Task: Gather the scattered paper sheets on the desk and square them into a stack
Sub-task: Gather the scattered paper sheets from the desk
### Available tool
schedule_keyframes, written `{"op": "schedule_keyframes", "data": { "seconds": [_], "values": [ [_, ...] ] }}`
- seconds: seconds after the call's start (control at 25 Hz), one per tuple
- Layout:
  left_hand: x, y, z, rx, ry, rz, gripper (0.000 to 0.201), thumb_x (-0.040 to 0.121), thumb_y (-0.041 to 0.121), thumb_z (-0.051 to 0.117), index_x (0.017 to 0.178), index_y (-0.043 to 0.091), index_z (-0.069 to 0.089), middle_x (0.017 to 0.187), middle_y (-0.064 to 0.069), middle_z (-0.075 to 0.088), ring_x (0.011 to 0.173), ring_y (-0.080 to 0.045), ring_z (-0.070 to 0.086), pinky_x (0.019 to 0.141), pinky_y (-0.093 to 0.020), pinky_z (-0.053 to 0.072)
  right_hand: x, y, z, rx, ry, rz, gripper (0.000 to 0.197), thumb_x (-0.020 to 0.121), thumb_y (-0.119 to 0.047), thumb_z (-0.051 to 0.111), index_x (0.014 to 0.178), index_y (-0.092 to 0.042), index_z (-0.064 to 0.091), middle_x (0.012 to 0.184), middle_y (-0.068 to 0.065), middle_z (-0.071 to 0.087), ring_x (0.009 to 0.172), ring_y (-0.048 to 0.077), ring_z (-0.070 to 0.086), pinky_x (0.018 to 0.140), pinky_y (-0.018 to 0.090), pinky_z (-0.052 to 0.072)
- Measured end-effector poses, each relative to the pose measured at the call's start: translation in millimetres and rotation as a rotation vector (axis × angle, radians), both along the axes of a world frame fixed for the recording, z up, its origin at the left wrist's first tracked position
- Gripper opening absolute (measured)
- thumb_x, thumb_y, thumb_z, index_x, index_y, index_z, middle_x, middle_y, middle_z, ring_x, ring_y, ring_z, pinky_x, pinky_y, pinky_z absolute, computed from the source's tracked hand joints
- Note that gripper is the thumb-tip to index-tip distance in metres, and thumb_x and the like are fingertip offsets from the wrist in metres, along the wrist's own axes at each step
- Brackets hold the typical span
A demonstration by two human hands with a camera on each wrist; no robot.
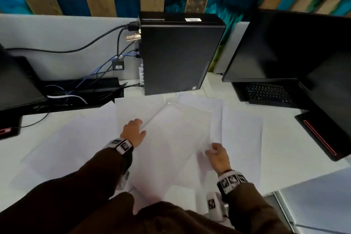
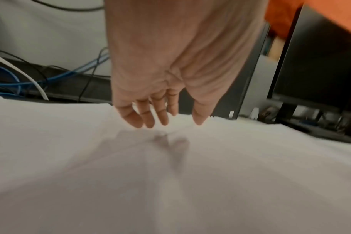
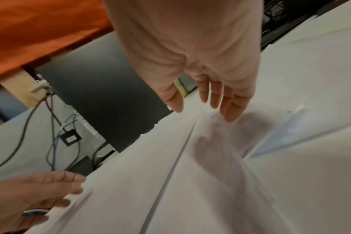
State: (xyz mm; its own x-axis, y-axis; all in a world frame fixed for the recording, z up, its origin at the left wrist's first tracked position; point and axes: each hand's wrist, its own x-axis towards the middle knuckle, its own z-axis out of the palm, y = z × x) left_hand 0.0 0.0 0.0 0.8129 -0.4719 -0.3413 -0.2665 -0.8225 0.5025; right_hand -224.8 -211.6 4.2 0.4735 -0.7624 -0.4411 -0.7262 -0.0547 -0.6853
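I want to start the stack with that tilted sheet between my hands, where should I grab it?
Probably its two long edges. The tilted sheet lies flat and diagonal atop the others, so nothing sticks up to pinch. The left hand sits by its left edge and the right hand by its near-right edge; press inward from both sides.

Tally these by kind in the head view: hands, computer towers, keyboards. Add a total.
Hands: 2, the left hand and the right hand
Computer tower: 1
Keyboard: 1
Total: 4
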Motion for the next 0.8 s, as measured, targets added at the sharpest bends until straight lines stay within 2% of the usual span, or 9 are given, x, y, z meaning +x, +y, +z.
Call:
{"op": "schedule_keyframes", "data": {
  "seconds": [0.08,0.16,0.28,0.36,0.44,0.56,0.64,0.68,0.8],
  "values": [
    [0,-16,-5,0.22,0.07,0.108,0.057,0.087,0.036,0.055,0.132,0.006,0.038,0.137,-0.017,0.043,0.126,-0.037,0.041,0.104,-0.044,0.037,14,-2,2,0.032,0.094,-0.079,0.051,0.085,-0.016,0.06,0.129,0.005,0.046,0.128,0.023,0.057,0.116,0.035,0.055,0.087,0.03,0.042],
    [-5,-26,-8,0.304,0.148,0.135,0.064,0.085,0.043,0.055,0.132,0.004,0.036,0.139,-0.017,0.042,0.128,-0.037,0.041,0.105,-0.045,0.036,23,-1,6,0.127,0.132,-0.153,0.056,0.084,-0.025,0.062,0.13,0.003,0.044,0.127,0.02,0.057,0.115,0.034,0.055,0.089,0.031,0.042],
    [-15,-38,-11,0.208,0.239,0.142,0.059,0.088,0.038,0.052,0.131,0.0,0.036,0.138,-0.021,0.048,0.125,-0.037,0.048,0.101,-0.039,0.04,27,2,-5,0.201,0.078,-0.172,0.056,0.075,-0.035,0.067,0.117,-0.001,0.055,0.106,0.012,0.063,0.094,0.03,0.06,0.082,0.032,0.048],
    [-26,-46,-6,0.124,0.28,0.152,0.053,0.091,0.031,0.049,0.131,-0.002,0.035,0.138,-0.023,0.048,0.125,-0.036,0.049,0.098,-0.036,0.04,29,3,-13,0.253,0.008,-0.19,0.06,0.059,-0.043,0.073,0.104,-0.005,0.064,0.098,0.009,0.07,0.09,0.031,0.066,0.085,0.042,0.055],
    [-40,-52,-5,0.082,0.333,0.191,0.048,0.092,0.026,0.046,0.131,-0.001,0.035,0.137,-0.023,0.048,0.125,-0.036,0.049,0.098,-0.035,0.04,30,7,-21,0.36,-0.09,-0.208,0.058,0.053,-0.038,0.08,0.1,-0.006,0.069,0.094,0.011,0.074,0.088,0.032,0.07,0.087,0.048,0.056],
    [-53,-52,-9,0.053,0.395,0.222,0.044,0.093,0.021,0.044,0.132,0.001,0.036,0.139,-0.02,0.048,0.126,-0.036,0.048,0.101,-0.036,0.039,24,16,-25,0.405,-0.091,-0.124,0.052,0.059,-0.016,0.083,0.106,0.001,0.068,0.094,0.017,0.074,0.087,0.033,0.07,0.085,0.047,0.056],
    [-58,-47,-8,-0.04,0.429,0.243,0.043,0.094,0.023,0.044,0.131,0.002,0.041,0.136,-0.02,0.051,0.124,-0.036,0.049,0.1,-0.036,0.04,21,18,-11,0.28,-0.079,-0.072,0.039,0.069,-0.01,0.073,0.105,0.004,0.067,0.085,0.016,0.073,0.075,0.029,0.067,0.072,0.036,0.055],
    [-60,-40,-5,-0.106,0.424,0.273,0.042,0.093,0.024,0.044,0.129,0.003,0.044,0.132,-0.019,0.054,0.121,-0.036,0.051,0.098,-0.035,0.041,19,18,-1,0.221,-0.072,-0.058,0.032,0.075,-0.011,0.069,0.104,0.004,0.067,0.085,0.015,0.072,0.074,0.028,0.066,0.07,0.032,0.051],
    [-57,-10,-7,-0.205,0.288,0.488,0.04,0.089,0.021,0.05,0.126,0.008,0.048,0.131,-0.016,0.056,0.121,-0.032,0.05,0.098,-0.031,0.037,13,5,38,0.11,-0.144,-0.107,0.032,0.082,-0.015,0.065,0.107,0.005,0.066,0.094,0.015,0.069,0.091,0.024,0.065,0.083,0.031,0.044]
  ]
}}
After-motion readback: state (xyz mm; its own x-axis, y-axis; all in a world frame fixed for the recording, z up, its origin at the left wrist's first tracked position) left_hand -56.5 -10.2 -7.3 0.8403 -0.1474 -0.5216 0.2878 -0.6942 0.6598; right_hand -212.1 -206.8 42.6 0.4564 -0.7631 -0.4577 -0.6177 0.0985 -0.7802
